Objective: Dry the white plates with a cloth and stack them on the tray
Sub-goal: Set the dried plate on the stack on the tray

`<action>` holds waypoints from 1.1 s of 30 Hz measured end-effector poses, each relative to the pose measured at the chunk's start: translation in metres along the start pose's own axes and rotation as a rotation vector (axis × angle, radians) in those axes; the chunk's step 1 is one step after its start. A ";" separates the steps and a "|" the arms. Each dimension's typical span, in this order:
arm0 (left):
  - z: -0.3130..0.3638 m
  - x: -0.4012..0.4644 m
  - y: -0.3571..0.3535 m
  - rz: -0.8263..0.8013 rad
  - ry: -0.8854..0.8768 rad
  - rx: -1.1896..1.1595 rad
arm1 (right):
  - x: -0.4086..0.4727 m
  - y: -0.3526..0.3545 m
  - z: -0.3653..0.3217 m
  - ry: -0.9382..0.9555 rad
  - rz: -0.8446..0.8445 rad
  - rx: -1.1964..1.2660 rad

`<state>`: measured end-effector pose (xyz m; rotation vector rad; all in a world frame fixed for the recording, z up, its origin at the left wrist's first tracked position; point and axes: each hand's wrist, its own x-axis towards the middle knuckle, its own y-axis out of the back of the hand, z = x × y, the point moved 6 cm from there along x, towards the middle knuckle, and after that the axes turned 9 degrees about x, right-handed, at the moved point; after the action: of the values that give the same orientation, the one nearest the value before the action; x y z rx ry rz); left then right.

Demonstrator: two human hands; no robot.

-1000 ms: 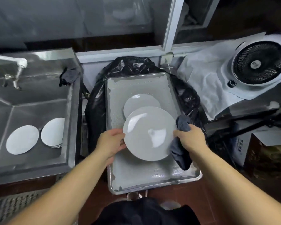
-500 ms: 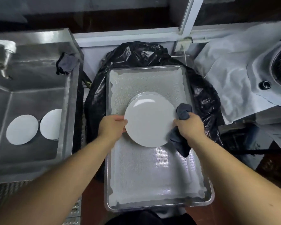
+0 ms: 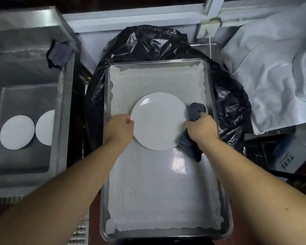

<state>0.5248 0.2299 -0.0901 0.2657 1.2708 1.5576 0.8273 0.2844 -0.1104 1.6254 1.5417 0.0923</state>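
Gripping a white plate (image 3: 158, 121) by its left edge, the left hand (image 3: 119, 129) keeps it over the tray (image 3: 104, 200); the right hand (image 3: 200, 129), closed around a dark cloth (image 3: 193, 145), pinches the right edge (two more plates (image 3: 17, 132) lie in the sink (image 3: 67, 96), far left)

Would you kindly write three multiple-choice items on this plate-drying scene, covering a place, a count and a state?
1. Where does the tray rest?
A. in the sink
B. on a black bag
C. on a fan

2. How many white plates lie in the sink?
A. two
B. four
C. none

3. What does the right hand hold?
A. nothing
B. a sponge
C. a dark cloth

Answers:
1 B, the black bag spreads out round it.
2 A, two plates lie side by side.
3 C, the dark cloth hangs from its fist beside the top plate.
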 end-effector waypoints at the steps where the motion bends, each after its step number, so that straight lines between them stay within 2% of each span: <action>1: -0.002 0.001 -0.001 0.003 0.014 -0.004 | 0.001 -0.002 -0.001 0.003 -0.006 -0.004; 14: -0.004 0.008 -0.004 -0.015 0.016 -0.017 | 0.008 -0.002 -0.005 0.091 -0.063 -0.122; 17: -0.003 0.007 -0.002 -0.038 0.024 -0.043 | 0.005 0.000 -0.004 0.078 -0.085 -0.054; 23: -0.014 -0.016 0.013 -0.026 0.059 -0.076 | -0.015 0.025 0.007 0.050 -0.017 0.055; 28: -0.018 -0.055 0.032 -0.023 0.009 0.024 | -0.041 0.051 0.012 0.083 -0.011 0.096; 33: -0.028 -0.101 0.045 -0.051 -0.034 0.154 | -0.067 0.058 0.002 0.195 -0.080 -0.050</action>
<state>0.5215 0.1379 -0.0225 0.3531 1.3626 1.4084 0.8585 0.2354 -0.0432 1.5505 1.7363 0.2506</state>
